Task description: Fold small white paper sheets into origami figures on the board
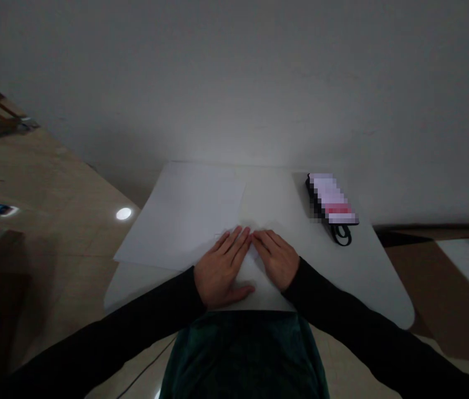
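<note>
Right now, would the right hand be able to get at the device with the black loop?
Probably yes: the device lies ahead and to the right of the right hand, and nothing visible on the tabletop blocks the way. It would only need to move from beside the left hand.

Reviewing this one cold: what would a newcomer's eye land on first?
Probably the left hand and right hand, their fingertips close together near the middle of the white table. Next, the phone-like device with a pixelated screen, towards the table's far right corner. Then the large white sheet spread over the table's left side.
</note>
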`<state>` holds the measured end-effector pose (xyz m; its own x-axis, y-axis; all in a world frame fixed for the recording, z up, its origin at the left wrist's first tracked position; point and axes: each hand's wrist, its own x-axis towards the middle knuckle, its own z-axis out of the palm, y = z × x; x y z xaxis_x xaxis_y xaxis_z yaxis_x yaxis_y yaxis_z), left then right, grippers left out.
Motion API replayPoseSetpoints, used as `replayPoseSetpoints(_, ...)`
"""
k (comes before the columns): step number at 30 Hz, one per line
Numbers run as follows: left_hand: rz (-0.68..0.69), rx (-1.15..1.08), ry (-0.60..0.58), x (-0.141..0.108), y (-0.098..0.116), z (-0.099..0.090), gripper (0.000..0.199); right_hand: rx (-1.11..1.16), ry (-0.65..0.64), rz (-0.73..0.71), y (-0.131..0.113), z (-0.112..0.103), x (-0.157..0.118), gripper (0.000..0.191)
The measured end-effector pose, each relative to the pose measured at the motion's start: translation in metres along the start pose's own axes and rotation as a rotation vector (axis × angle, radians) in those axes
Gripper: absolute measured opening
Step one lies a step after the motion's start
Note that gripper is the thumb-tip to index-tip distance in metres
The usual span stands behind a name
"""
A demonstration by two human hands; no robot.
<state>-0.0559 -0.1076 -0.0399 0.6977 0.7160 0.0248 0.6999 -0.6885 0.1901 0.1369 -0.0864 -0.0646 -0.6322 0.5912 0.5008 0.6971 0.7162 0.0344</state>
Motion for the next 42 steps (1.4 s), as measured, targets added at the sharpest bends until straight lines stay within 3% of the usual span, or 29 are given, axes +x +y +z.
replayPoseSetpoints(5, -0.030, -0.004, 0.020, -0.001, 0.002, 0.005, 0.084, 0.045, -0.008, 0.020, 0.001, 0.007, 0.000, 0.035)
replayPoseSetpoints(12, -0.082, 0.007, 0.046, -0.001, 0.005, 0.004, 0.084, 0.040, -0.116, 0.103, 0.005, 0.004, 0.003, 0.033)
replayPoseSetpoints(21, -0.215, 0.158, 0.210, -0.022, 0.010, 0.005, 0.084, 0.012, -0.040, 0.222, 0.025, -0.001, -0.008, 0.033)
replayPoseSetpoints(28, -0.216, 0.198, 0.276, -0.028, 0.005, 0.004, 0.074, 0.014, 0.029, 0.263, 0.033, -0.004, -0.012, 0.030)
replayPoseSetpoints(33, -0.208, 0.072, 0.207, -0.021, -0.012, -0.010, 0.052, 0.094, 0.006, 0.271, 0.032, -0.005, -0.012, 0.025)
replayPoseSetpoints(38, -0.224, -0.150, 0.152, -0.007, -0.035, -0.017, 0.056, 0.081, -0.003, 0.253, 0.026, -0.010, -0.011, 0.029)
replayPoseSetpoints(42, -0.203, -0.429, 0.134, -0.001, -0.050, -0.020, 0.047, 0.077, -0.044, 0.253, 0.025, -0.011, -0.012, 0.032)
